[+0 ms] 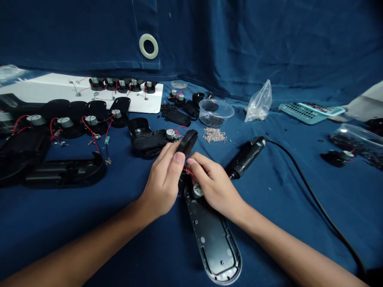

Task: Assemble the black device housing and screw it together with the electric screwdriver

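Beneath the right hand (218, 187), any lettering on the casing (213, 239) is unreadable.

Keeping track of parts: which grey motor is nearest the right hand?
The motor at the far end of the long black shell in the foreground, beside the right hand; the other motors sit farther away.

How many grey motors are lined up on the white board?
5, in one row on the white board: leftmost motor, second motor, middle motor, fourth motor, and rightmost motor. None there looks hidden.
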`<state>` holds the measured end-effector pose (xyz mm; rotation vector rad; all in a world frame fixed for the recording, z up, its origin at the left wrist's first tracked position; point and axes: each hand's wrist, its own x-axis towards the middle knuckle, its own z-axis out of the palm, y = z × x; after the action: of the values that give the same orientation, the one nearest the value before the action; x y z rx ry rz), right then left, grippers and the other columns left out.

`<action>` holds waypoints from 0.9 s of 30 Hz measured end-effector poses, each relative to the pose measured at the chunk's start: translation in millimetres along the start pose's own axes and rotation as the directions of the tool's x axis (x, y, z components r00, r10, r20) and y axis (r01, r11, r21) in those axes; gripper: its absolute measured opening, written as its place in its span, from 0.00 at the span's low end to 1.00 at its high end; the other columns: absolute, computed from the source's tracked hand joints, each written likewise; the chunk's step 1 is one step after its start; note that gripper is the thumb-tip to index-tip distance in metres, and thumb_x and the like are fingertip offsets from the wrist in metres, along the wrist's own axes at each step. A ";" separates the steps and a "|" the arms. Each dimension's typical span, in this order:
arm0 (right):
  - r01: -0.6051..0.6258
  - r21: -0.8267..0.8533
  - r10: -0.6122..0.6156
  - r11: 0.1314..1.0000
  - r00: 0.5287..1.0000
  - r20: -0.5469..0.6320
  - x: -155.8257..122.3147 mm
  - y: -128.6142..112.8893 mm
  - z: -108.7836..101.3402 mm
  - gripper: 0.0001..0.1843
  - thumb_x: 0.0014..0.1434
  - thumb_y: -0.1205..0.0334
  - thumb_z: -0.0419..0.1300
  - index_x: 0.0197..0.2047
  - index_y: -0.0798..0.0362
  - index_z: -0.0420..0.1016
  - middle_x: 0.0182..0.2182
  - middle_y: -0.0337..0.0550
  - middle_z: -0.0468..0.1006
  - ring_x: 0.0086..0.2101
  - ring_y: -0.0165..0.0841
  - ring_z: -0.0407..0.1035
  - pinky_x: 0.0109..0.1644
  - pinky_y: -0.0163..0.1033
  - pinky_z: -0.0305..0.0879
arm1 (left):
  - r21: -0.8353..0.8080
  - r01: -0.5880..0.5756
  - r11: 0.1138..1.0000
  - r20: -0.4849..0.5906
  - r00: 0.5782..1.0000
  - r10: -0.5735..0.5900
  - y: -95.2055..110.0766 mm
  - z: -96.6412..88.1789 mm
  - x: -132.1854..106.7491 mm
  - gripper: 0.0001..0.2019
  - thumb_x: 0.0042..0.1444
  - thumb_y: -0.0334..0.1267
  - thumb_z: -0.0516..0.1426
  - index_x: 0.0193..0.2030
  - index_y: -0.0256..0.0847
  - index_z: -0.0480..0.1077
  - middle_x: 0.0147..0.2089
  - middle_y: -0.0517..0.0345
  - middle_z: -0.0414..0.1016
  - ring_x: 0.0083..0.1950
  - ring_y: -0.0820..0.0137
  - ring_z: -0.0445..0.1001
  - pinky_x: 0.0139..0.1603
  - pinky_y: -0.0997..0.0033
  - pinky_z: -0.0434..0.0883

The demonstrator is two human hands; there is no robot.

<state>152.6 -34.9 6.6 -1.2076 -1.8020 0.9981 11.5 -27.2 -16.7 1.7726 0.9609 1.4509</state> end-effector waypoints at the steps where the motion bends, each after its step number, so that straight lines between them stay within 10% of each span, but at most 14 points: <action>1: 0.001 -0.002 -0.001 1.000 1.000 -0.004 -0.1 -0.2 0.2 0.16 0.68 0.56 0.47 0.28 0.51 0.58 0.24 0.32 0.61 0.27 0.26 0.54 0.33 0.34 0.52 | 0.005 0.000 1.000 -0.001 1.000 0.000 0.3 0.3 -0.8 0.20 0.69 0.46 0.43 0.59 0.41 0.67 0.57 0.51 0.71 0.54 0.67 0.70 0.58 0.65 0.66; 7: -0.124 0.214 0.126 0.969 0.992 0.003 1.5 -4.8 2.3 0.15 0.65 0.57 0.49 0.27 0.52 0.61 0.23 0.33 0.61 0.27 0.27 0.56 0.33 0.34 0.53 | 0.022 -0.007 1.000 0.004 1.000 0.007 -0.8 2.1 -3.2 0.21 0.69 0.46 0.42 0.61 0.41 0.64 0.59 0.49 0.68 0.57 0.64 0.69 0.60 0.62 0.64; 15: -0.337 0.677 0.282 0.654 0.939 0.195 3.9 -7.7 -8.1 0.06 0.57 0.59 0.61 0.32 0.52 0.69 0.25 0.32 0.66 0.26 0.24 0.60 0.33 0.33 0.55 | 0.197 -0.292 0.936 0.081 0.956 0.282 -2.7 -7.7 4.7 0.22 0.67 0.45 0.45 0.64 0.40 0.61 0.56 0.47 0.67 0.56 0.61 0.67 0.58 0.59 0.65; 27: -0.378 0.765 0.290 0.522 0.922 0.257 4.0 -1.7 -10.8 0.06 0.52 0.65 0.63 0.27 0.55 0.71 0.23 0.34 0.68 0.26 0.25 0.61 0.35 0.35 0.59 | 0.283 -0.507 0.814 0.182 0.862 0.474 -7.4 -13.8 9.3 0.30 0.61 0.51 0.50 0.66 0.38 0.55 0.57 0.44 0.63 0.57 0.59 0.63 0.57 0.54 0.66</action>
<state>160.4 -29.4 13.4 -0.8996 -0.9122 1.8709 -1.9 -15.0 -15.7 2.4548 0.7421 1.5459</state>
